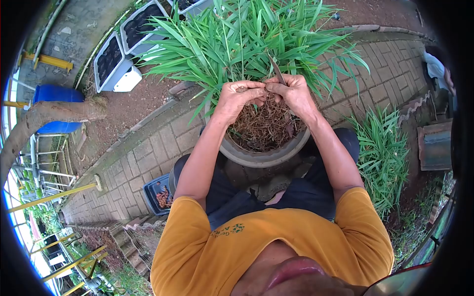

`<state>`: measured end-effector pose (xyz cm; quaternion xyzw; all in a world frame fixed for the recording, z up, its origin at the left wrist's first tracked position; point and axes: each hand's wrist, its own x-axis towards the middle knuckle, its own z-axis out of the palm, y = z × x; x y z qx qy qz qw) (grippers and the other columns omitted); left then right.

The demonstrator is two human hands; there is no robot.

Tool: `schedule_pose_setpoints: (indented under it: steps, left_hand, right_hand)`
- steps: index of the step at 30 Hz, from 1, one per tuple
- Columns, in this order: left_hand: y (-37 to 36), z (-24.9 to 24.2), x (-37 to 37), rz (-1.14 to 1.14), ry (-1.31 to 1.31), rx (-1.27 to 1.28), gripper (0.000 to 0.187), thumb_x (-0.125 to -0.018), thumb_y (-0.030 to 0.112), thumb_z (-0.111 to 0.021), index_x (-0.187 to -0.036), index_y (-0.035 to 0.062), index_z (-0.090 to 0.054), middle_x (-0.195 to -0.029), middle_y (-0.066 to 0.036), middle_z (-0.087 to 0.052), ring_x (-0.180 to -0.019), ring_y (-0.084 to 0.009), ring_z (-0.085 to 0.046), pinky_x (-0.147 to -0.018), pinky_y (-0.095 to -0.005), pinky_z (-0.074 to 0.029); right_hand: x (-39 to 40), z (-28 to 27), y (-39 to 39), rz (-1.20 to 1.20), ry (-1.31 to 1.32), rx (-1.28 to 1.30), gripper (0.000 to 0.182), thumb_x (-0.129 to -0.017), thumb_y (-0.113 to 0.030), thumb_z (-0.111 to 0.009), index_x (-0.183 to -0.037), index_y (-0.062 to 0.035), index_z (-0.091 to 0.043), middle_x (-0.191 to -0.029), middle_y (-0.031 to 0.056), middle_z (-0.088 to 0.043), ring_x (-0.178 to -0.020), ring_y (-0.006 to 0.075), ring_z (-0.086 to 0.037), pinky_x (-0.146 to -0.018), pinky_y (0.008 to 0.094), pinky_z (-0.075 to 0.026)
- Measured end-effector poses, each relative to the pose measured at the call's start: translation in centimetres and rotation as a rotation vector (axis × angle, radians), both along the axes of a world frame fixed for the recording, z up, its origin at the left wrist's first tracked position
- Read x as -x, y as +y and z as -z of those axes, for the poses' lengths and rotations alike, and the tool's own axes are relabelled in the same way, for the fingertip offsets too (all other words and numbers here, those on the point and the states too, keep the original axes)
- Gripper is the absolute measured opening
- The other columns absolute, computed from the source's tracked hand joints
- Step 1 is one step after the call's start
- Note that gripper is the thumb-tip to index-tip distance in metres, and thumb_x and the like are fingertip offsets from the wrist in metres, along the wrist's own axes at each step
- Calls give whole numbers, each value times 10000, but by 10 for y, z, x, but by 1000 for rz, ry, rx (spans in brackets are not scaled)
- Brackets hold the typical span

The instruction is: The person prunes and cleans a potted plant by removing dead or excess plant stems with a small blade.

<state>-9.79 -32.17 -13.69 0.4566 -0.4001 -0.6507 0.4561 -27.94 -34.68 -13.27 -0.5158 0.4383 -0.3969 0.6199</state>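
Observation:
A large round grey pot stands between my knees, filled with brown fibrous roots and with leafy green plants rising from its far side. Above the roots, my left hand is closed in a pinch, its fingertips meeting those of the other hand; what lies between them is too small to make out. My right hand is closed around a knife, its narrow, dull blade pointing up and away from me. The knife's handle is hidden in the fingers.
A small dark tray with reddish-brown pieces sits on the brick paving at left. Cut leafy stems lie at right. Grey planter boxes, a blue barrel and a tree trunk stand at the left.

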Motion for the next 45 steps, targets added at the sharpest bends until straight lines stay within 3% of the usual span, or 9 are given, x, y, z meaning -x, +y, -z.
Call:
schedule_pose_setpoints:
  steps: [7,11,15,20,24,32,36,40,45]
  left_hand:
    - [-7,6,-1,-20,-100,86,117,-854,30,-649,-918,-66,-656,-772,-121,-674,-661,-176,-663,-565,-291,-556]
    - [-17,9,-13,-195,-111,-14,119,-856,77,-659,-851,-42,-652,-733,-106,-663,-596,-147,-639,-459,-246,-495]
    - [-20,6,-25,-221,-231,-62,103,-839,51,-663,-880,-43,-657,-761,-130,-661,-625,-171,-633,-531,-283,-529]
    - [-6,5,-20,-75,-40,46,310,-808,17,-679,-1107,-43,-623,-852,-88,-678,-709,-162,-661,-598,-263,-524]
    - [-7,9,-23,-95,90,-42,307,-813,32,-687,-1102,-54,-626,-848,-95,-672,-700,-158,-654,-587,-261,-523]
    - [-4,17,-32,-142,-67,92,260,-801,-23,-677,-1055,-68,-642,-840,-92,-671,-682,-155,-641,-613,-275,-540]
    - [-1,12,-30,-140,-89,89,244,-792,-33,-681,-1030,-72,-641,-846,-91,-673,-668,-150,-642,-609,-272,-540]
    - [-3,12,-31,-162,-146,86,218,-791,-12,-687,-998,-70,-648,-824,-86,-677,-646,-129,-630,-590,-255,-519]
    - [-1,14,-32,-156,-381,307,191,-778,52,-698,-954,-21,-688,-778,-54,-684,-631,-87,-597,-564,-233,-480]
  right_hand:
    - [-7,-8,3,-2,74,10,48,-804,-31,-661,-809,13,-644,-678,53,-646,-505,65,-530,-453,210,-407]
    - [-8,-12,-4,14,-149,-97,53,-814,-19,-654,-862,4,-649,-705,48,-653,-507,62,-531,-461,201,-406]
    - [-12,-14,-9,43,-149,-32,63,-818,-2,-647,-881,2,-648,-723,33,-649,-514,62,-533,-465,206,-410]
    - [-22,-12,-7,86,-90,-43,93,-797,3,-653,-880,19,-614,-722,33,-626,-527,74,-529,-484,219,-423]
    - [-30,2,-7,35,-93,6,96,-781,-27,-674,-852,6,-618,-702,25,-611,-544,72,-533,-503,222,-432]
    - [-42,-5,-7,85,-68,42,180,-779,-43,-663,-945,28,-654,-732,21,-640,-576,65,-543,-532,217,-445]
    - [-46,6,-10,99,56,96,140,-791,-41,-651,-918,18,-654,-701,-2,-625,-563,50,-525,-498,200,-410]
    - [-47,9,-15,95,-35,27,119,-802,-42,-647,-907,9,-665,-683,-10,-614,-573,45,-514,-501,210,-395]
    - [-52,-3,-4,-37,233,249,148,-820,-80,-638,-916,22,-686,-719,9,-623,-637,72,-515,-570,233,-408]
